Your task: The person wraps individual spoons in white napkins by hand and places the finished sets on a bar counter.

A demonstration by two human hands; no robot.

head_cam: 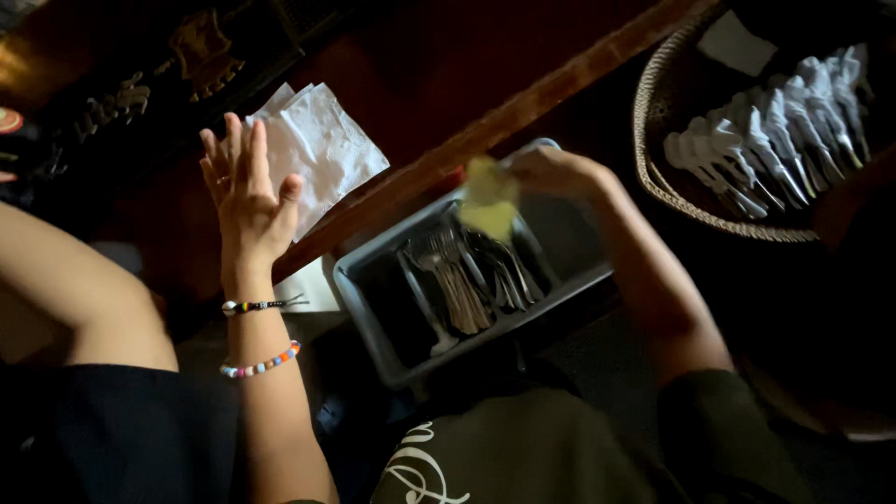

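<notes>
My left hand (247, 191) is raised with its fingers spread, holding nothing, just in front of a stack of white paper napkins (322, 154) on the dark wooden counter. Two beaded bracelets circle that wrist. My right hand (551, 173) is closed on a yellow cloth (489, 201), blurred, at the far end of a grey plastic tray (369, 303). Several metal forks and spoons (467, 271) lie in the tray below the cloth.
A round woven basket (653, 177) at the upper right holds several pieces of cutlery wrapped in white napkins (775, 131). A wooden counter edge (523, 107) runs diagonally behind the tray. Dark clothing fills the lower part of the view.
</notes>
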